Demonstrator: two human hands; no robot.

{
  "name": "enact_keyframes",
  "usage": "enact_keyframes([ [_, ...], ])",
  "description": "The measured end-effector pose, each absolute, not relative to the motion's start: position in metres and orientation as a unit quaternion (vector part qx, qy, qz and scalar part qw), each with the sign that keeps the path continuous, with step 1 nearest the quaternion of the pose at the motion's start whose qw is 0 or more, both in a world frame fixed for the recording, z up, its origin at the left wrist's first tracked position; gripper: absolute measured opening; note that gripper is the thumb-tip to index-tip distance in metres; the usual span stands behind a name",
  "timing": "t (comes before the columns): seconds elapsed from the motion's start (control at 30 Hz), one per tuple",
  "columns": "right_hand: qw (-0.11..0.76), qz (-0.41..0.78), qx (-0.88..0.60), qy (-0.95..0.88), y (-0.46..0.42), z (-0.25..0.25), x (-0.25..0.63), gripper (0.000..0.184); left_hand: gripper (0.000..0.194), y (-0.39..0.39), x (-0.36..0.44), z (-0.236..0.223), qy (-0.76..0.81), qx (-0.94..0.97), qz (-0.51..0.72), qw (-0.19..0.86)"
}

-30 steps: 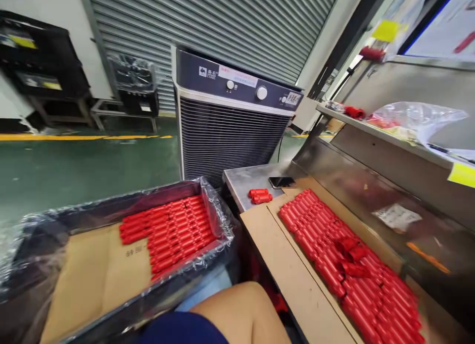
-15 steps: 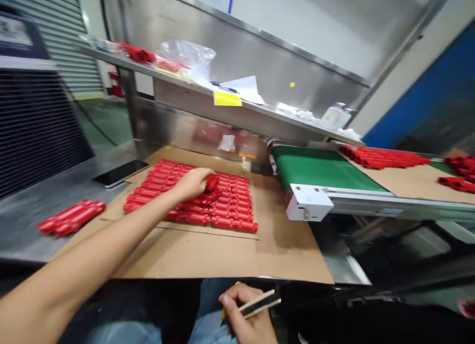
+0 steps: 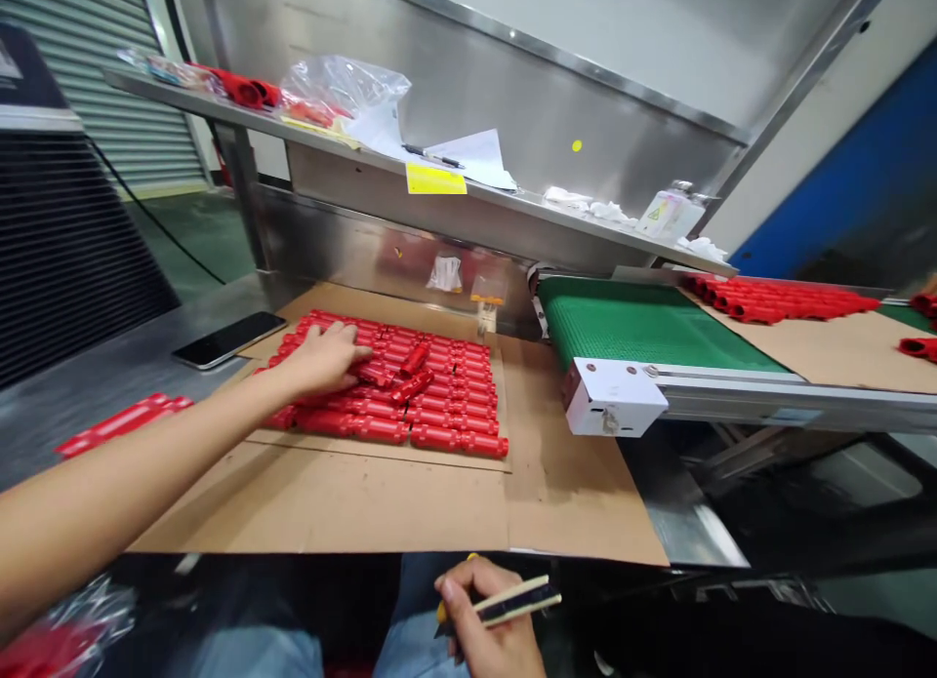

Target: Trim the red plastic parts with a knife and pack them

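The left hand [image 3: 322, 358], fingers spread and open, rests on rows of red plastic tubes [image 3: 439, 419] lying on a cardboard sheet [image 3: 322, 507]. The right hand [image 3: 487, 615], low over the lap, pinches a slim black-and-cream tool [image 3: 516, 602] (its exact kind is hard to tell). A yellow label [image 3: 435, 179] on the steel shelf [image 3: 527, 202] and a bottle [image 3: 665, 215] with a yellow warning triangle carry writing too small to read
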State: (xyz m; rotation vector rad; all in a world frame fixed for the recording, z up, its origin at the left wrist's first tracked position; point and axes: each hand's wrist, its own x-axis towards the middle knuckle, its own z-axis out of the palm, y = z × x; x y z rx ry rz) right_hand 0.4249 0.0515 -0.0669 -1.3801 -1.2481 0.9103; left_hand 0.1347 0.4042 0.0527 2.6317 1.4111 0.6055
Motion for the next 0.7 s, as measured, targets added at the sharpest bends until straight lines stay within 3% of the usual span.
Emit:
enact_keyframes([
  [0.1, 0.52, 0.433, -0.555, -0.484, 0.06, -0.054, 0.414, 0.063, 0.022, 0.336, 0.106, 0.041, 0.452, 0.851, 0.263, 0.044],
  [0.2, 0.524, 0.492, -0.542, -0.435, 0.071, -0.035, 0.403, 0.062, 0.03, 0.238, 0.094, 0.007, 0.442, 0.837, 0.31, 0.094],
  [0.27, 0.511, 0.525, -0.521, -0.438, 0.081, -0.024, 0.395, 0.065, 0.035, 0.171, 0.098, -0.018, 0.433, 0.792, 0.396, 0.171],
  [0.37, 0.432, 0.602, -0.479, -0.47, 0.094, -0.016, 0.381, 0.07, 0.043, 0.098, 0.114, -0.043, 0.435, 0.731, 0.432, 0.299],
  [0.47, 0.382, 0.64, -0.466, -0.478, 0.099, -0.018, 0.366, 0.07, 0.042, 0.066, 0.122, -0.05, 0.499, 0.639, 0.454, 0.369],
  [0.57, 0.39, 0.64, -0.473, -0.464, 0.097, -0.023, 0.355, 0.07, 0.047, 0.059, 0.118, -0.05, 0.519, 0.599, 0.429, 0.433],
  [0.7, 0.398, 0.648, -0.472, -0.445, 0.093, -0.031, 0.343, 0.074, 0.039, 0.06, 0.115, -0.047, 0.547, 0.503, 0.461, 0.484],
])
